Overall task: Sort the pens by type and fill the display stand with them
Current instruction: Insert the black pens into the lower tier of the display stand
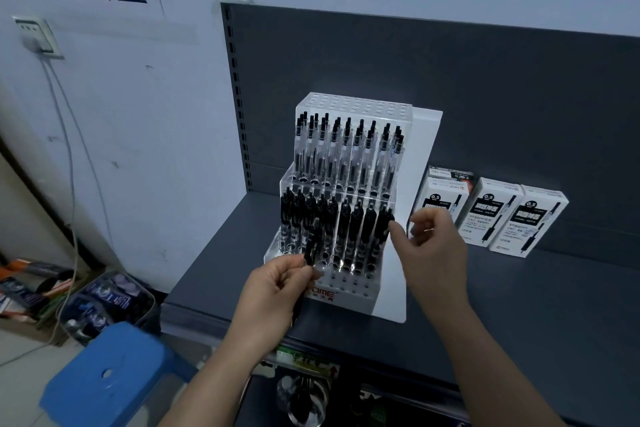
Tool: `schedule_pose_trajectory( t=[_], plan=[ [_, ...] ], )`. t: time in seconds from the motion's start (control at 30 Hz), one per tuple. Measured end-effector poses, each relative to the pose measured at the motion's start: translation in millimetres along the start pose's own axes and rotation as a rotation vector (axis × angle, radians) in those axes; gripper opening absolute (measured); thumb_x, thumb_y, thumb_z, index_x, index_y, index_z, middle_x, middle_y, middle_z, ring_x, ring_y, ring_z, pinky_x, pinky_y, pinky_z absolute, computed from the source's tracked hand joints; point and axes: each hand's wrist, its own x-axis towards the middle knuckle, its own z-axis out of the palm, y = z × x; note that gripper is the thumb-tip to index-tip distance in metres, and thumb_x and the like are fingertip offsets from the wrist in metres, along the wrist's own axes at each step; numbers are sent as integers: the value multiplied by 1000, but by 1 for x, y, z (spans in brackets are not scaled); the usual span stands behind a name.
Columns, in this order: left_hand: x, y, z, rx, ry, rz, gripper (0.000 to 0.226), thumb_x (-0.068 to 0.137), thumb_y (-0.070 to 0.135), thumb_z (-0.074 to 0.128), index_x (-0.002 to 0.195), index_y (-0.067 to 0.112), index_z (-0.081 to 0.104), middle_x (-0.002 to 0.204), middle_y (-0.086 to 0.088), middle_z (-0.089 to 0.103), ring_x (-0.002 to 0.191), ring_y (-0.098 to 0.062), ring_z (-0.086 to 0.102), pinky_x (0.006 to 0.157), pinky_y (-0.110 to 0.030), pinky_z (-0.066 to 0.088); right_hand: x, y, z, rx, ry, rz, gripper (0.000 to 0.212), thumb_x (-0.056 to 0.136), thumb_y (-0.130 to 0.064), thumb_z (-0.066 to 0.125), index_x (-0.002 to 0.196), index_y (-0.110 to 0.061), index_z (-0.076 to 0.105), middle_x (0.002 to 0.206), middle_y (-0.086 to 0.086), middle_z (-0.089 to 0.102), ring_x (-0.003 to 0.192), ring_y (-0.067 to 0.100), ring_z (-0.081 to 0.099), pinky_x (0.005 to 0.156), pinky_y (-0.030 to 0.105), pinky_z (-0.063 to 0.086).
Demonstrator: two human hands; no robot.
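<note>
A clear acrylic display stand sits on the dark shelf. Its upper tier holds several clear-barrelled pens with black caps. The lower tier holds several black pens. My left hand grips a small bunch of black pens in front of the stand's lower left. My right hand hovers at the stand's right side, fingers loosely curled, thumb tip beside the rightmost black pen; it holds nothing.
Three white pen boxes stand against the back panel to the right of the stand. A blue stool is at lower left, with bins of packaged goods on the floor beside it. A cable hangs from a wall socket.
</note>
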Motion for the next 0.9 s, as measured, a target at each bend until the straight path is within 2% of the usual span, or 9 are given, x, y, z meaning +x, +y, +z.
schedule_pose_trajectory(
  t=[0.1, 0.2, 0.37, 0.53, 0.6, 0.7, 0.8, 0.83, 0.9],
  plan=[
    [1, -1, 4, -4, 5, -6, 15, 92, 11, 59, 103, 8, 69, 81, 5, 75, 76, -2, 68, 72, -14, 51, 9, 7, -2, -97, -144, 42, 13, 89, -24, 67, 99, -18, 62, 88, -8, 65, 71, 2, 60, 68, 22, 51],
    [1, 0, 8, -17, 2, -14, 15, 92, 11, 59, 104, 7, 68, 84, 4, 75, 77, -5, 68, 77, -20, 53, 12, 7, -1, -98, -181, 10, 9, 91, -19, 64, 84, -18, 68, 70, -9, 68, 66, 5, 65, 69, 32, 58],
    [3, -1, 9, -31, 4, -14, 16, 92, 9, 58, 106, 5, 66, 85, 1, 75, 78, -6, 69, 73, -16, 53, 15, 1, -3, -87, -198, -5, 2, 86, -18, 66, 85, -20, 66, 71, -12, 66, 64, 0, 62, 56, 11, 47],
    [1, -2, 7, -43, 8, -20, 14, 92, 6, 58, 103, 6, 67, 86, 1, 76, 77, -5, 69, 71, -13, 52, 6, -8, -3, -60, -169, -88, 7, 84, -15, 66, 79, -19, 63, 67, -10, 63, 61, 1, 59, 56, 13, 47],
    [0, -1, 6, -48, -1, -17, 13, 92, 5, 57, 99, 6, 69, 85, 2, 76, 78, -5, 69, 71, -14, 52, 1, -17, 3, 3, -287, -137, 5, 85, -17, 68, 81, -19, 66, 67, -10, 64, 62, -1, 59, 59, 12, 49],
    [-2, 4, 4, 16, -31, 18, 14, 93, 5, 57, 92, 8, 71, 84, -2, 75, 78, -5, 68, 77, -19, 53, -4, -28, 24, 54, -565, -117, 12, 85, -20, 71, 96, -15, 70, 78, -1, 69, 71, 8, 65, 70, 22, 56],
    [-4, 6, -3, 110, -36, 55, 15, 93, 10, 58, 92, 13, 73, 86, -17, 70, 78, -14, 65, 81, -33, 53, -5, -36, 41, 110, -680, -95, 15, 86, -13, 70, 88, 1, 65, 74, 19, 66, 70, 19, 70, 68, 30, 58],
    [-3, 6, -7, 156, -13, 67, 16, 93, 13, 58, 92, 19, 73, 86, -16, 70, 79, -15, 65, 81, -35, 52, -4, -39, 44, 138, -690, -104, 20, 86, -10, 69, 82, 8, 60, 68, 23, 63, 66, 18, 70, 67, 34, 59],
    [-3, 4, -19, 310, 66, 119, 16, 93, 21, 59, 100, 29, 70, 91, 3, 73, 87, -7, 65, 84, -29, 52, -2, -44, 48, 174, -640, -130, 26, 86, -7, 68, 80, 14, 55, 64, 24, 62, 62, 14, 70, 69, 44, 58]
  ],
)
